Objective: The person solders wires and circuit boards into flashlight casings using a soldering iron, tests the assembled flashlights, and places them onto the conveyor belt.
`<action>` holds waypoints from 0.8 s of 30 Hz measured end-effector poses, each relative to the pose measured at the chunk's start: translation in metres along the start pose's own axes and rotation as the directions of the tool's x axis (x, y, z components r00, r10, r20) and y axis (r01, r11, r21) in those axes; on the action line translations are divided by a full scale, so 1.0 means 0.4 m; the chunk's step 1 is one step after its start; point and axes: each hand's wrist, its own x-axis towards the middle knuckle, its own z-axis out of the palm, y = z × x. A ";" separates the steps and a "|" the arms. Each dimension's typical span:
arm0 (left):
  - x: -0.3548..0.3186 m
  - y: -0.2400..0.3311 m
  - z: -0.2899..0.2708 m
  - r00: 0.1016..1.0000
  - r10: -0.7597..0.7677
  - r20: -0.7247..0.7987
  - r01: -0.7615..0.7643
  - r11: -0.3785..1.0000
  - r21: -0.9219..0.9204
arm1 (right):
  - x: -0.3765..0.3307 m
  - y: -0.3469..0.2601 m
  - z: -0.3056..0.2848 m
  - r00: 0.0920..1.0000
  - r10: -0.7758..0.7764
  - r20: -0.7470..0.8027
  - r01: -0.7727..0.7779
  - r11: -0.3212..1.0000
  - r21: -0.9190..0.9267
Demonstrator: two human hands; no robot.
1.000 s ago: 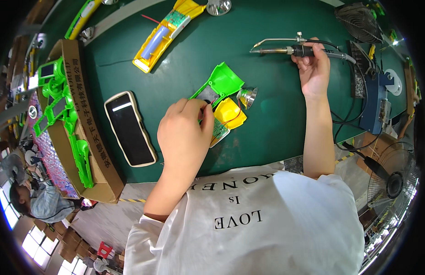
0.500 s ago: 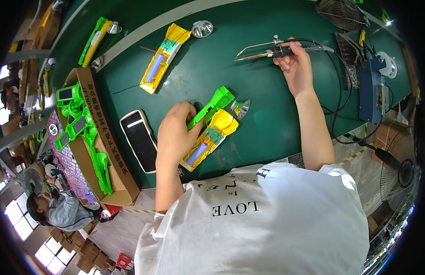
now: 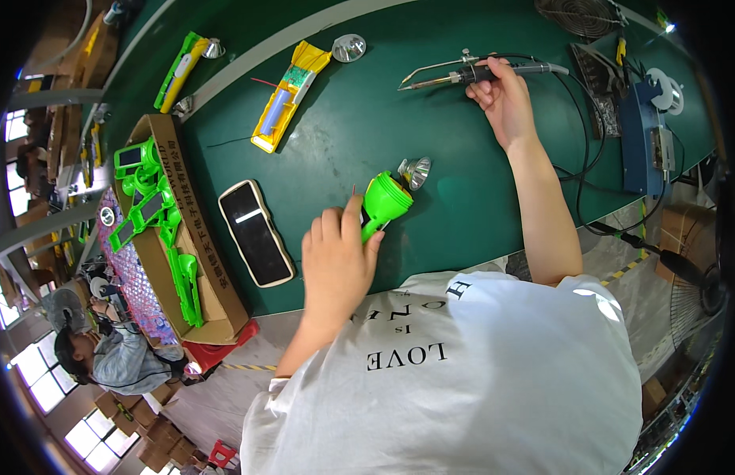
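My left hand point(image 3: 338, 257) is closed on a green flashlight shell point(image 3: 386, 202) low over the near middle of the table. The shell and the hand hide the yellow half beneath. A silver reflector point(image 3: 415, 172) sits at the shell's wide end. Raised over the table on the right, my right hand point(image 3: 506, 107) grips a soldering iron point(image 3: 447, 80), its tip pointing left. Farther back lies an open yellow flashlight half point(image 3: 291, 95) with a blue battery cell, a green circuit board and loose wires. Another reflector point(image 3: 349, 48) rests at its wide end.
Left of my hand lies a phone point(image 3: 257, 233). Beyond it, a cardboard box point(image 3: 217, 277) holds several green shells. A green-and-yellow flashlight point(image 3: 180, 73) lies far left. A blue soldering station point(image 3: 642, 142) with cables stands at right. Another person point(image 3: 126, 356) sits beyond the box.
My left hand has moved right and brought the green shell down over the yellow half, covering its battery and board. The soldering iron has shifted slightly, still in my right hand.
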 end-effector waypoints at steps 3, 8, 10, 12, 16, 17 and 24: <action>-0.020 0.019 0.033 0.994 -0.072 -0.085 0.078 0.994 0.075 | 0.005 -0.001 0.018 0.998 0.038 -0.044 -0.035 0.998 0.058; -0.022 0.016 0.040 0.996 -0.083 -0.042 0.086 0.994 0.071 | -0.004 0.003 0.005 0.998 0.037 -0.048 -0.031 0.992 0.123; -0.028 0.016 0.037 0.997 -0.070 0.018 0.068 0.992 0.103 | -0.020 0.006 0.009 0.998 0.034 -0.051 -0.025 0.986 0.164; -0.006 -0.009 0.004 0.984 0.007 0.180 -0.015 0.999 0.044 | -0.019 0.013 -0.001 0.998 0.027 -0.060 -0.015 0.980 0.197; 0.066 -0.029 -0.084 0.902 0.190 0.388 -0.197 0.980 -0.024 | -0.021 0.004 -0.006 0.996 0.042 -0.082 -0.027 0.984 0.177; 0.089 -0.035 -0.114 0.859 0.241 0.452 -0.245 0.968 -0.049 | -0.020 0.007 0.003 0.997 0.028 -0.078 -0.013 0.981 0.192; 0.421 -0.030 -0.365 0.915 0.141 0.379 -0.111 0.989 -0.100 | -0.006 0.005 -0.009 0.979 0.060 -0.195 -0.010 0.969 0.247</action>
